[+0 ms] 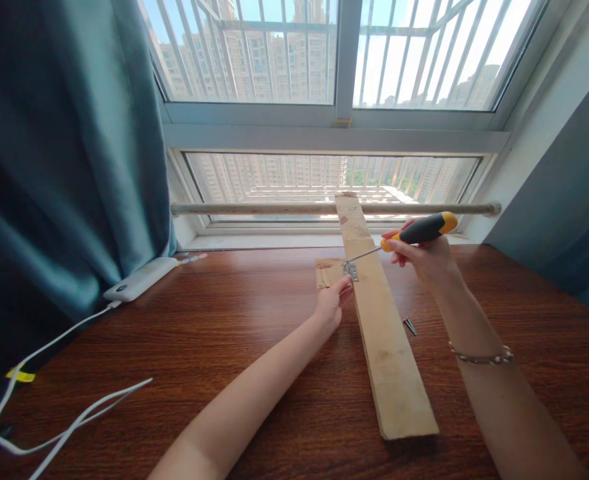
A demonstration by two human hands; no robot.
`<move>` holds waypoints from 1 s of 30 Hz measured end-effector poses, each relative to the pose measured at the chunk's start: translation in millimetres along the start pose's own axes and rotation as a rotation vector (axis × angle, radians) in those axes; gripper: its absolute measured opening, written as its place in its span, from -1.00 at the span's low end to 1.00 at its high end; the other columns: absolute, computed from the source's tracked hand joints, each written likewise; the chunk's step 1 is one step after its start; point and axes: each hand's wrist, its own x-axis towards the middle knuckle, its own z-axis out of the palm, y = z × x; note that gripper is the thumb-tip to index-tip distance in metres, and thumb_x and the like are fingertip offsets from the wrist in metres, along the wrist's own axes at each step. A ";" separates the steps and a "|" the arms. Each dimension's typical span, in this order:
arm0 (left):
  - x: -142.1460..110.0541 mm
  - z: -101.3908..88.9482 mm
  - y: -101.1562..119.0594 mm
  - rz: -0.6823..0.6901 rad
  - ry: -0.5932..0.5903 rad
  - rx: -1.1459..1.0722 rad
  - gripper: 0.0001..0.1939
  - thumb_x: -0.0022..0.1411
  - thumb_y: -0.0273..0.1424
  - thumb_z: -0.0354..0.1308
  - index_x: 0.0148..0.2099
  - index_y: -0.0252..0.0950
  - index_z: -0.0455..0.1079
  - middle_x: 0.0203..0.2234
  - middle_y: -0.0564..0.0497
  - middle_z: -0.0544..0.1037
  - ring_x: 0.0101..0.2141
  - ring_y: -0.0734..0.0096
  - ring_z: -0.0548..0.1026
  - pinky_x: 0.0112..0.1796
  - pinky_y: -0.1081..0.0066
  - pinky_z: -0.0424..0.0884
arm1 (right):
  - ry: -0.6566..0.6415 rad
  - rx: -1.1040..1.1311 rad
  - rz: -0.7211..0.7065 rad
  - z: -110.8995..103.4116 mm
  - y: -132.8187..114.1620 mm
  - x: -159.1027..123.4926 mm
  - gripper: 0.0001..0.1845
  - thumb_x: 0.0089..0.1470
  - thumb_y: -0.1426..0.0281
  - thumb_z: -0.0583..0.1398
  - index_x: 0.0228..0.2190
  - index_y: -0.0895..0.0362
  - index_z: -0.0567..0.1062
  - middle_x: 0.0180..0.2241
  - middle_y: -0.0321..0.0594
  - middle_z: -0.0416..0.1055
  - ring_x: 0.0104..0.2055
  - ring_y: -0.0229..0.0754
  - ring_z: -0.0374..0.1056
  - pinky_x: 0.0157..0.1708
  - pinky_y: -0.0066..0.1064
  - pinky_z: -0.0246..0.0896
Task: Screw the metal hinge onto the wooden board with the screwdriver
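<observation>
My right hand (417,257) is closed around a screwdriver (421,229) with a black and yellow handle. The shaft slants down to the left, and its tip meets a small metal hinge (350,269). That hinge lies across the joint between a long wooden board (387,333) and a short wooden piece (327,272) on its left. My left hand (331,301) is at the near edge of the short piece, fingers against the wood just below the hinge; what exactly they pinch is partly hidden. A few loose screws (410,325) lie right of the long board.
The brown wooden tabletop (214,333) reaches to the window sill. A horizontal rail (274,209) crosses the window behind the long board's far end. At the left are a white power strip (141,279), its white cable (69,430) and a dark blue curtain (74,133).
</observation>
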 end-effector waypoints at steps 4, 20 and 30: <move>0.0 0.6 0.8 -0.012 0.008 0.012 -0.88 -0.05 -0.59 0.24 -0.38 -0.37 0.41 -0.45 -0.01 0.57 -0.48 0.53 0.51 -0.30 0.48 0.41 | -0.125 0.066 0.193 -13.2 -10.2 -0.2 -0.66 -0.30 0.45 0.36 -0.38 0.16 0.43 -0.29 -0.18 0.49 -0.48 -0.27 0.43 -0.48 -0.48 0.42; 0.3 3.0 0.3 -0.016 0.029 -0.027 -0.83 -0.05 -0.65 0.21 -0.33 -0.39 0.44 -0.44 -0.05 0.58 -0.47 0.48 0.52 -0.31 0.46 0.44 | 0.227 -0.522 -0.117 20.8 5.8 -15.7 -0.73 -0.23 0.23 0.30 -0.66 0.17 0.45 -0.68 -0.21 0.42 -0.61 -0.17 0.39 -0.55 -0.38 0.36; -0.6 2.6 1.4 -0.010 0.016 0.006 -0.86 -0.04 -0.64 0.22 -0.36 -0.38 0.43 -0.44 -0.05 0.58 -0.42 0.46 0.53 -0.27 0.45 0.45 | 0.165 -0.099 -0.063 20.1 2.8 -9.9 -0.66 -0.27 0.29 0.33 -0.41 0.19 0.41 -0.45 -0.19 0.49 -0.72 -0.32 0.30 -0.78 -0.52 0.21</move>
